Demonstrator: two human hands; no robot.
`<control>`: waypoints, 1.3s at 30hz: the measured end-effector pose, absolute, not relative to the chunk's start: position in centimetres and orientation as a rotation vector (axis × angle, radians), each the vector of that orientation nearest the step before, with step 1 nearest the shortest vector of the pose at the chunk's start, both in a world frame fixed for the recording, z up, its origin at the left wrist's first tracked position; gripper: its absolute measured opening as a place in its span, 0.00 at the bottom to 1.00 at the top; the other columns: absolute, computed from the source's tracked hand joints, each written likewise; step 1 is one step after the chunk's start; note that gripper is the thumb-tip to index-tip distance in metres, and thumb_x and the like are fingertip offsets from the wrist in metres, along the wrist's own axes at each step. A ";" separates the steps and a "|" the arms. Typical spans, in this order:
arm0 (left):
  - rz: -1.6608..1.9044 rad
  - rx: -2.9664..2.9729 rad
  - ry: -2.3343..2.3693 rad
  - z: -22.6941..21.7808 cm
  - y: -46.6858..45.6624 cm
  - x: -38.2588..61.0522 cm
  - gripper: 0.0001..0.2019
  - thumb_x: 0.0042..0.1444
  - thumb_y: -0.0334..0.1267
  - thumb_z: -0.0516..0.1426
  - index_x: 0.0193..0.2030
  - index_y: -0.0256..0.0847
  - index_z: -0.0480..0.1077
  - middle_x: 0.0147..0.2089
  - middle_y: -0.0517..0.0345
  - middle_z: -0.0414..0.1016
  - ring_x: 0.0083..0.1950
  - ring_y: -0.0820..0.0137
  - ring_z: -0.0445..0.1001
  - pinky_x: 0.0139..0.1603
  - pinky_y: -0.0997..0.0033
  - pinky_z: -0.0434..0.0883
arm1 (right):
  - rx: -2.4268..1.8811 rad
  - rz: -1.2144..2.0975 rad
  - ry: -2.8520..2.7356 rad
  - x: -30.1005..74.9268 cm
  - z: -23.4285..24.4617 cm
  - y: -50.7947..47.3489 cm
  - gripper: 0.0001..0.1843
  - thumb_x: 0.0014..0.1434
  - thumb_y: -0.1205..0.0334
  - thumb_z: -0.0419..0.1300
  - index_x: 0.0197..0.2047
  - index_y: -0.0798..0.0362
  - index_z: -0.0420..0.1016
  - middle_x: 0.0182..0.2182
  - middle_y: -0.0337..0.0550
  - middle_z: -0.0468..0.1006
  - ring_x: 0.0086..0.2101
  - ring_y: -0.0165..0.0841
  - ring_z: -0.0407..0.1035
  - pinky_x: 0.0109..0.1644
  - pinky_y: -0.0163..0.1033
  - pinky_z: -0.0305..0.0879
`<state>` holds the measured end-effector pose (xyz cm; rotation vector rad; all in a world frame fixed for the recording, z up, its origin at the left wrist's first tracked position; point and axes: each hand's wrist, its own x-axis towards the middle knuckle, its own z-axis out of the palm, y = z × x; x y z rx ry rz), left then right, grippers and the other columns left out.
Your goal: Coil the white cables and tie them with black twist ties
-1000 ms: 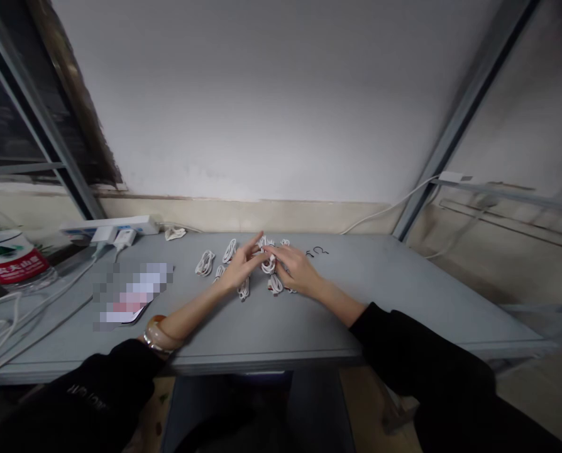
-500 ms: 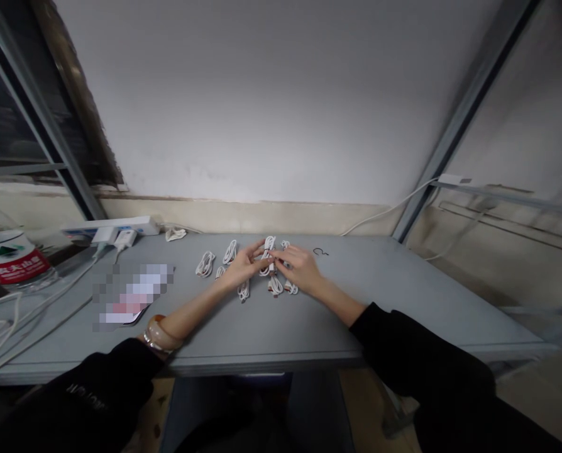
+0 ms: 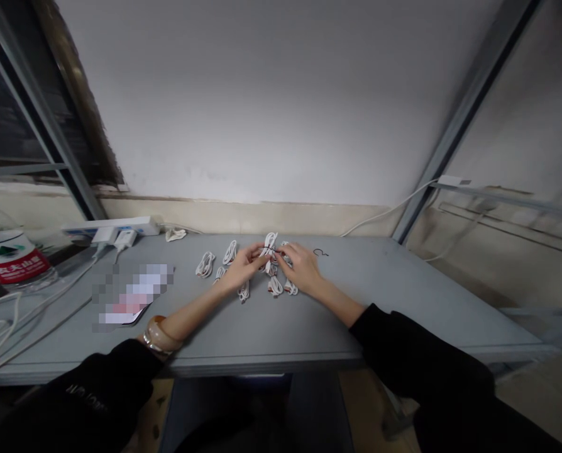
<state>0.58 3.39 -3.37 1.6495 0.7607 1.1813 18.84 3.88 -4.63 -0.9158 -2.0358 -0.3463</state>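
Note:
Both my hands meet over a cluster of coiled white cable bundles on the grey table (image 3: 262, 327). My left hand (image 3: 242, 267) has its fingers curled and pinches one white cable bundle (image 3: 268, 244), held slightly off the table. My right hand (image 3: 302, 268) pinches the same bundle from the right, where a thin dark tie crosses it. More bundles lie around them: one (image 3: 205, 263) and another (image 3: 229, 251) to the left, others (image 3: 275, 286) under my hands.
A white power strip (image 3: 111, 228) with plugged chargers sits at the back left, its cables trailing left. A phone (image 3: 130, 296) lies on the table's left part, a labelled bottle (image 3: 8, 259) at far left. A loose black tie (image 3: 320, 253) lies right of my hands.
The left hand's fingers, spread a second ago, have closed on the bundle. Both hands lifted it a little and drew together at its middle.

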 end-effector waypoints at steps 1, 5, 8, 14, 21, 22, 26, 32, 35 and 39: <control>1.188 1.669 0.773 -3.3 3.4 0.6 0.20 0.53 0.47 0.62 0.48 0.36 0.73 0.33 0.54 0.77 0.30 0.72 0.68 0.34 0.70 0.65 | -0.917 -0.340 -2.036 18.8 -4.6 3.9 0.12 0.68 0.57 0.51 0.40 0.51 0.74 0.35 0.46 0.78 0.38 0.37 0.72 0.40 0.41 0.66; 1.217 1.734 0.821 -3.2 3.1 0.6 0.18 0.56 0.48 0.58 0.46 0.37 0.71 0.33 0.56 0.74 0.30 0.72 0.66 0.34 0.70 0.64 | -0.927 -0.298 -2.050 18.8 -4.5 3.7 0.11 0.68 0.59 0.51 0.39 0.51 0.73 0.35 0.45 0.77 0.37 0.37 0.71 0.39 0.41 0.64; 1.223 1.804 0.875 -3.1 2.9 0.6 0.16 0.58 0.49 0.55 0.42 0.38 0.71 0.32 0.58 0.72 0.28 0.73 0.64 0.33 0.70 0.64 | -0.938 -0.262 -2.071 18.8 -4.5 3.7 0.11 0.68 0.60 0.50 0.37 0.50 0.72 0.33 0.45 0.76 0.36 0.37 0.70 0.39 0.41 0.64; 1.231 1.841 0.947 -3.1 2.9 0.5 0.15 0.61 0.49 0.52 0.38 0.39 0.70 0.27 0.60 0.67 0.27 0.73 0.62 0.29 0.71 0.62 | -0.911 -0.262 -2.061 18.6 -4.5 3.6 0.13 0.68 0.61 0.49 0.36 0.50 0.72 0.32 0.45 0.76 0.36 0.37 0.69 0.39 0.41 0.64; 1.219 1.813 0.980 -3.0 2.8 0.7 0.15 0.61 0.49 0.52 0.38 0.40 0.70 0.26 0.61 0.65 0.26 0.74 0.60 0.27 0.72 0.58 | -0.889 -0.303 -2.060 18.8 -4.3 3.8 0.14 0.68 0.62 0.48 0.39 0.51 0.75 0.35 0.48 0.79 0.38 0.40 0.70 0.42 0.45 0.65; 1.214 1.808 0.987 -2.9 2.7 0.7 0.15 0.60 0.50 0.52 0.39 0.40 0.70 0.26 0.62 0.64 0.26 0.74 0.60 0.26 0.72 0.58 | -0.891 -0.304 -2.058 18.8 -4.3 3.8 0.14 0.68 0.61 0.49 0.40 0.50 0.76 0.35 0.48 0.79 0.38 0.40 0.71 0.42 0.45 0.65; 1.179 1.789 0.993 -2.7 2.6 0.7 0.18 0.59 0.52 0.52 0.41 0.38 0.70 0.26 0.64 0.63 0.25 0.75 0.59 0.26 0.73 0.58 | -0.892 -0.353 -2.030 19.1 -4.2 4.0 0.15 0.68 0.60 0.50 0.41 0.50 0.78 0.36 0.46 0.80 0.38 0.40 0.71 0.42 0.45 0.66; 1.174 1.750 0.965 -2.8 2.9 0.7 0.20 0.58 0.53 0.54 0.44 0.37 0.72 0.25 0.63 0.64 0.24 0.75 0.60 0.25 0.73 0.59 | -0.870 -0.429 -1.995 19.4 -4.0 4.2 0.13 0.68 0.60 0.52 0.40 0.49 0.78 0.35 0.44 0.82 0.37 0.39 0.72 0.40 0.44 0.66; 1.165 1.733 0.957 -2.7 2.9 0.7 0.22 0.57 0.55 0.54 0.44 0.37 0.72 0.24 0.64 0.63 0.23 0.75 0.58 0.25 0.74 0.58 | -0.877 -0.406 -1.962 19.5 -4.1 4.4 0.12 0.67 0.60 0.54 0.39 0.50 0.79 0.35 0.44 0.82 0.36 0.39 0.73 0.40 0.44 0.66; 1.139 1.791 1.027 -2.2 2.3 0.6 0.23 0.57 0.55 0.55 0.45 0.37 0.73 0.23 0.64 0.64 0.25 0.73 0.61 0.26 0.73 0.59 | -0.818 -0.300 -1.930 19.4 -4.3 4.5 0.11 0.66 0.59 0.55 0.38 0.49 0.79 0.34 0.43 0.82 0.37 0.38 0.74 0.41 0.44 0.69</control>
